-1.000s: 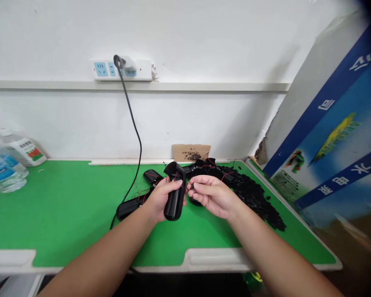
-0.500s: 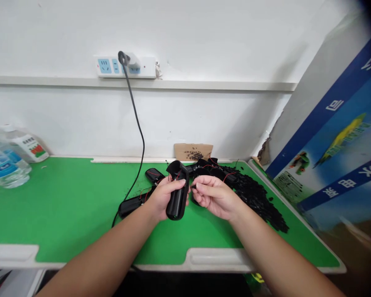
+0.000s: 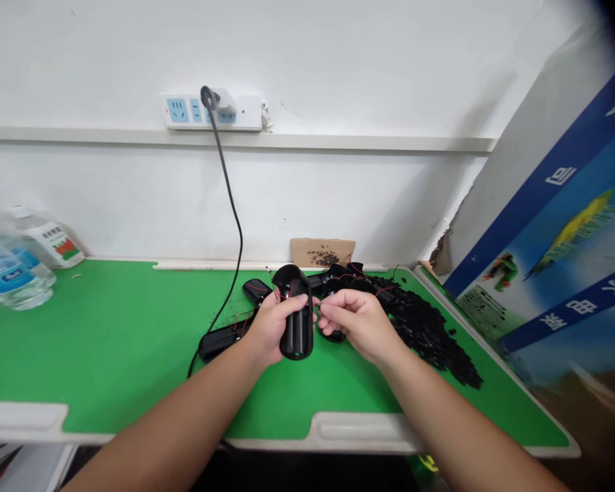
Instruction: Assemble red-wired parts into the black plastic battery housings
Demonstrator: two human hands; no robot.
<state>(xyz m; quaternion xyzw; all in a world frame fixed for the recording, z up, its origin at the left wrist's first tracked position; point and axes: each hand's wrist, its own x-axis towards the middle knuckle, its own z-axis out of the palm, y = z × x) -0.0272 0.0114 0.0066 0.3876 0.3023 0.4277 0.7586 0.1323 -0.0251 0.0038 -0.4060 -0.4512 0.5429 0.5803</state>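
My left hand (image 3: 269, 328) is closed around a black plastic housing (image 3: 298, 335), with the thumb across its front. Thin red wires show inside the housing, near its rounded top. Beside its right edge, my right hand (image 3: 359, 321) pinches a small dark piece (image 3: 318, 305) between thumb and forefinger, too small to name. The fingertips of both hands are close together there. Similar black housings with red wires lie around my hands: one (image 3: 220, 342) to the left, one (image 3: 256, 290) behind my left hand, and several at the back.
A heap of small black plastic parts (image 3: 435, 335) spreads over the right of the green table (image 3: 133, 328). Cardboard (image 3: 300, 249) with tiny dark bits stands by the wall. A black cord (image 3: 230, 205) hangs from the power strip (image 3: 246, 116). Bottles (image 3: 25, 273) stand left; a large box (image 3: 558, 239) right.
The housing in my left hand has turned more upright and risen slightly. My right hand has brought the small piece close to the housing's right edge.
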